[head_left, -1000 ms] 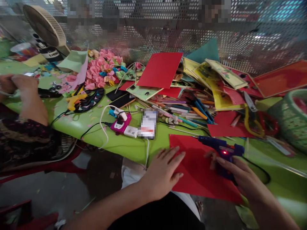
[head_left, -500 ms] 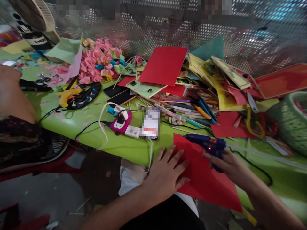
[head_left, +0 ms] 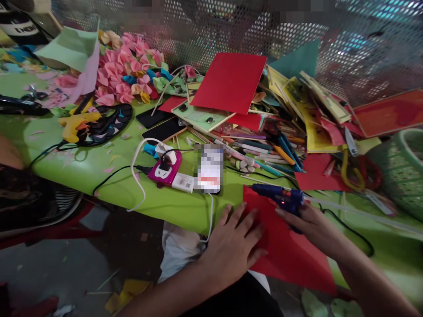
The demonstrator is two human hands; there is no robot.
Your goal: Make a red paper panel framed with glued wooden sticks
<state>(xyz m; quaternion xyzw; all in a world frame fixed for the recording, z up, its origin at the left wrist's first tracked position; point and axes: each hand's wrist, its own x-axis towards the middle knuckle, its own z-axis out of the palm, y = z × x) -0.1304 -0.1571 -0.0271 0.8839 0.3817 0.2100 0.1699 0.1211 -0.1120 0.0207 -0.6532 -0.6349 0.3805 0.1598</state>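
Observation:
A sheet of red paper (head_left: 291, 259) lies at the table's front edge, its lower part sticking out past it. My left hand (head_left: 233, 242) rests on the sheet's left side with its fingers spread. In my right hand (head_left: 312, 222) is a blue hot glue gun (head_left: 280, 196), held by its handle, a small red light glowing on its side. Its nozzle points left, over the sheet's upper left corner. A clear glue stick (head_left: 333, 206) trails from the back of the gun. Whether the nozzle touches the paper I cannot tell.
A pink power socket (head_left: 167, 171) with plugs and a phone (head_left: 209, 169) are just beyond my left hand. Pens, framed cards, scissors (head_left: 352, 171) and a green basket (head_left: 399, 176) crowd the back and right. Pink paper flowers (head_left: 124, 66) and a yellow glue gun (head_left: 77, 125) lie left.
The camera view has shifted a little. The glue gun has moved slightly left along the sheet's top edge, its nozzle nearer the corner. My left hand stays spread on the paper.

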